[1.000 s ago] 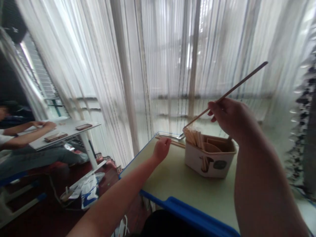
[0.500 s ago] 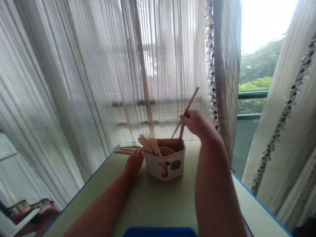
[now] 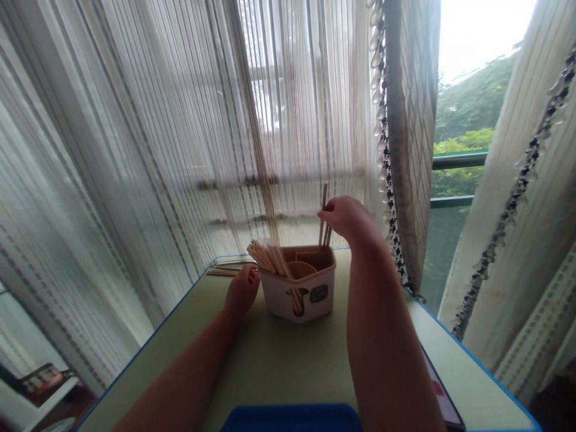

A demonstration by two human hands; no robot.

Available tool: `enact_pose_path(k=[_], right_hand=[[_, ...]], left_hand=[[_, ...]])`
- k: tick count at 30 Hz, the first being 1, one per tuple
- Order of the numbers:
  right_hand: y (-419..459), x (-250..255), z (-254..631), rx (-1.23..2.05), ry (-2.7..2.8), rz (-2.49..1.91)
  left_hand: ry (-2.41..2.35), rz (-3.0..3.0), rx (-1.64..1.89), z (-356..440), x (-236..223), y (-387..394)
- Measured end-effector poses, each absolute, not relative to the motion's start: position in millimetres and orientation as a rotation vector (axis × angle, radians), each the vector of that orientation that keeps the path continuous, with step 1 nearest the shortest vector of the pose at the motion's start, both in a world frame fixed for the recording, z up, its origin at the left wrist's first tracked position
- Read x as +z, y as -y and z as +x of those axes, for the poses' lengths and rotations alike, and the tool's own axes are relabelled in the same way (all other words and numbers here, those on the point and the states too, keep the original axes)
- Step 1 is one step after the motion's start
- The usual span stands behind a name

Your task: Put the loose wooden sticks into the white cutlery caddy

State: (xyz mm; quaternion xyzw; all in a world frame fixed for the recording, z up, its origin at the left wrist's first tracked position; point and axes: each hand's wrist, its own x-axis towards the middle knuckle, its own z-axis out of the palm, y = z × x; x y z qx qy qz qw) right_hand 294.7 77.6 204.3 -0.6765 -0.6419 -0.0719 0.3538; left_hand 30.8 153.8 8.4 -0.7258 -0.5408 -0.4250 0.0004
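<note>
My right hand [image 3: 344,215] pinches a wooden chopstick [image 3: 324,198] nearly upright over the right rear part of a holder. Its lower end dips behind the rim, beside other sticks standing below my fingers. The holder [image 3: 299,300] is a white box with brown compartments and a dark printed label. A bundle of thin pale sticks [image 3: 265,257], seemingly in clear wrap, leans out of its left side. My left hand [image 3: 244,288] rests at the holder's left side with fingers curled; what they grip, if anything, is hidden. Just behind it, several chopsticks [image 3: 220,272] lie flat.
The pale table [image 3: 288,366] has a blue edge. A blue object [image 3: 292,418] shows at the near edge, and a flat dark-edged object [image 3: 443,396] lies by my right forearm. Sheer striped curtains [image 3: 202,120] hang behind the table, with a window opening at right.
The chopstick in my right hand has gone from slanted to nearly upright and has come down into the holder. My left hand stays beside the holder. The view has shifted slightly.
</note>
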Motion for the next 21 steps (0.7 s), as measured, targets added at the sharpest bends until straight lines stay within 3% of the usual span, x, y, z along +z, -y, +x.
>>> enact_pose_path(k=[9, 16, 21], right_hand=[[-66.1, 210.1, 290.2, -0.196, 1.504, -1.614], [-59.0, 213.1, 284.4, -0.049, 1.63, -1.559], [-46.0, 215.2, 278.6, 0.233, 1.933, -1.616]], left_hand=[[1.7, -2.272, -1.229, 28.8, 6.2, -158.1], [1.872, -2.16, -0.708, 10.2, -6.1, -175.0], [1.96, -2.308, -0.517, -2.2, -5.6, -178.7]])
